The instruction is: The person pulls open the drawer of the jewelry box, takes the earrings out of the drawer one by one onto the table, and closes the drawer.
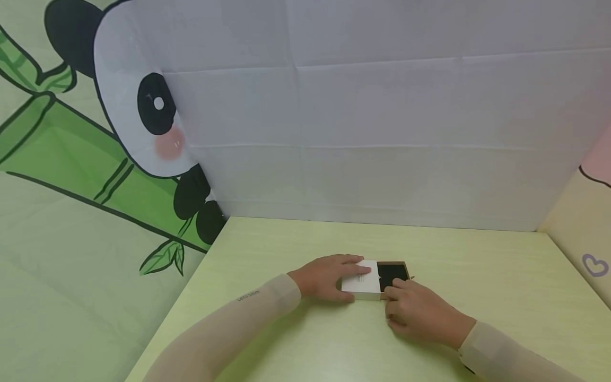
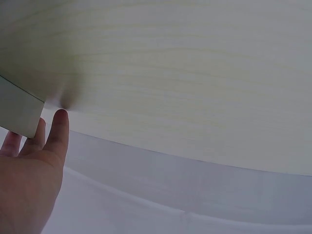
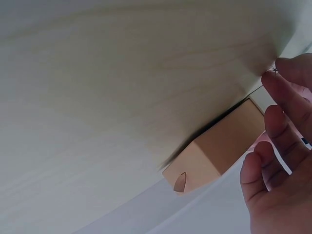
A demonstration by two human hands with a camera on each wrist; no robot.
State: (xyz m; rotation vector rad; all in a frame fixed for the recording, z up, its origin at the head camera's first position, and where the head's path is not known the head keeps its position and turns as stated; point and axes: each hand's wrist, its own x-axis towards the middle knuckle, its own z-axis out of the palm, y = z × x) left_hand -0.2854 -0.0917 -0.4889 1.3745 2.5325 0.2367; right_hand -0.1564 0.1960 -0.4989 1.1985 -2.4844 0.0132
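A small white box sleeve [image 1: 361, 284] lies on the table, its brown drawer [image 3: 229, 134] slid out to the right. Black lining [image 1: 392, 273] fills the drawer, and a small tab [image 3: 180, 183] sticks out from its end. My left hand [image 1: 329, 277] holds the sleeve from the left, thumb at the near side and fingers over the top and far side. At the near side of the drawer, my right hand [image 1: 420, 312] pinches a tiny, thin, shiny thing [image 3: 274, 71] between thumb and index finger; its kind I cannot tell. The other right fingers are loosely curled.
The pale wood-grain table [image 1: 286, 239] extends around the box. A white creased sheet [image 1: 372, 132] hangs behind its far edge. At the left is a cloth with a panda and bamboo [image 1: 71, 143]; a cream cloth with a heart [image 1: 594, 265] is at the right.
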